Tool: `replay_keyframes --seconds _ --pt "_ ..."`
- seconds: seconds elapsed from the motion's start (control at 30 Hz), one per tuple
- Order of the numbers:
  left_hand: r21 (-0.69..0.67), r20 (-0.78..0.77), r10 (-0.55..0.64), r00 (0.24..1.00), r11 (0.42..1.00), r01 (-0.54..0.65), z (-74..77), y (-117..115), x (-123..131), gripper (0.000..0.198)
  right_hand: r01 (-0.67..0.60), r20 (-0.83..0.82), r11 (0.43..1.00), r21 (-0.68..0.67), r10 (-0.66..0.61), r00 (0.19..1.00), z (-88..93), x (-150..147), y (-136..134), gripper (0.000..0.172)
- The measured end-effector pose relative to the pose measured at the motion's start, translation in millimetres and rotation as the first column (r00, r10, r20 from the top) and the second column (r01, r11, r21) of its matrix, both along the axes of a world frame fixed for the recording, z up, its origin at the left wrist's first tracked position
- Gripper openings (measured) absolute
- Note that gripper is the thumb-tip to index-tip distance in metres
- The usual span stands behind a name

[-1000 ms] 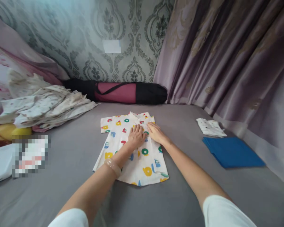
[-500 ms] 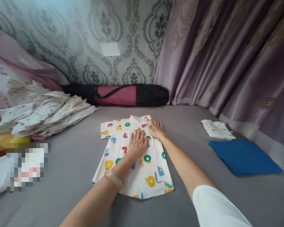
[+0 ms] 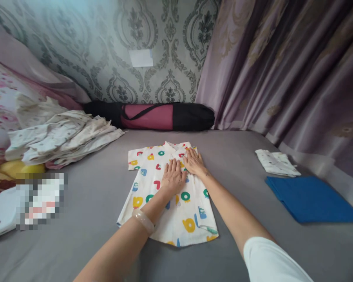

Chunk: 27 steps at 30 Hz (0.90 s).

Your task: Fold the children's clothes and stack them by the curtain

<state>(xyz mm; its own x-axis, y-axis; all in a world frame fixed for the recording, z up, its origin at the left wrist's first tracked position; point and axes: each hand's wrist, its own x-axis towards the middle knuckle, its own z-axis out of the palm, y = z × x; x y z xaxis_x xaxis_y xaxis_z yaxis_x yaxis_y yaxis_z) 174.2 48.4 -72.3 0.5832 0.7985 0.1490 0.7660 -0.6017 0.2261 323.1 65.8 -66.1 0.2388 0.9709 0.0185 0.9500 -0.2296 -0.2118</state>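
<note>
On grey bed (image 3: 91,203), centre: printed shirt (image 3: 194,211) spread flat beneath both hands.
Far left, heap of pale clothes (image 3: 61,137); right, folded blue cloth (image 3: 311,199), small folded white garment (image 3: 276,162) just beyond. Left hand (image 3: 172,179) pressed flat mid-shirt, fingers spread, gripping nothing; right hand (image 3: 194,161) flat beside collar, fingers extended, likewise holding nothing.

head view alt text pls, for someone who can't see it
The left hand and right hand press flat on a white shirt with coloured prints, spread on a grey bed. A blue cloth and a folded white cloth lie to its right, a clothes pile to its left.
</note>
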Motion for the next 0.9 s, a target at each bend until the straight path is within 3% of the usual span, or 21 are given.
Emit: replay_keyframes --seconds 0.2,0.3,0.43,0.53,0.63,0.8,0.9 --pt "-0.070 0.028 -0.018 0.999 0.997 0.020 1.4 2.7 1.3 0.065 0.001 0.037 1.000 0.025 -0.002 0.999 -3.9 2.5 -0.1 0.061" --pt "-0.149 0.034 -0.018 0.999 0.989 0.023 12.4 -1.0 -19.9 0.063 0.005 0.043 1.000 0.009 -0.005 0.999 -5.5 4.3 1.5 0.062" --pt "-0.081 0.061 0.026 0.998 0.997 -0.022 26.8 -16.9 -92.4 0.055 -0.001 0.055 1.000 -0.022 0.002 0.998 -8.2 6.4 7.0 0.062" --pt "-0.067 0.052 0.213 0.976 0.976 -0.209 31.6 -33.2 -156.5 0.047 -0.005 0.052 0.998 -0.055 0.007 0.999 -7.1 8.7 12.7 0.060" --pt "-0.140 0.028 0.391 0.920 0.913 -0.383 31.3 -46.9 -198.5 0.036 -0.014 0.010 0.997 -0.073 0.015 1.000 1.9 11.0 18.7 0.058" --pt "-0.210 0.082 0.474 0.877 0.868 -0.449 28.1 -59.2 -208.2 0.028 0.057 -0.023 0.992 0.110 -0.055 0.998 28.1 -9.9 27.4 0.045" --pt "-0.200 0.101 0.487 0.868 0.864 -0.461 25.5 -62.3 -203.0 0.027 -0.056 -0.041 0.973 0.222 0.066 0.997 37.5 -50.9 32.5 0.040"
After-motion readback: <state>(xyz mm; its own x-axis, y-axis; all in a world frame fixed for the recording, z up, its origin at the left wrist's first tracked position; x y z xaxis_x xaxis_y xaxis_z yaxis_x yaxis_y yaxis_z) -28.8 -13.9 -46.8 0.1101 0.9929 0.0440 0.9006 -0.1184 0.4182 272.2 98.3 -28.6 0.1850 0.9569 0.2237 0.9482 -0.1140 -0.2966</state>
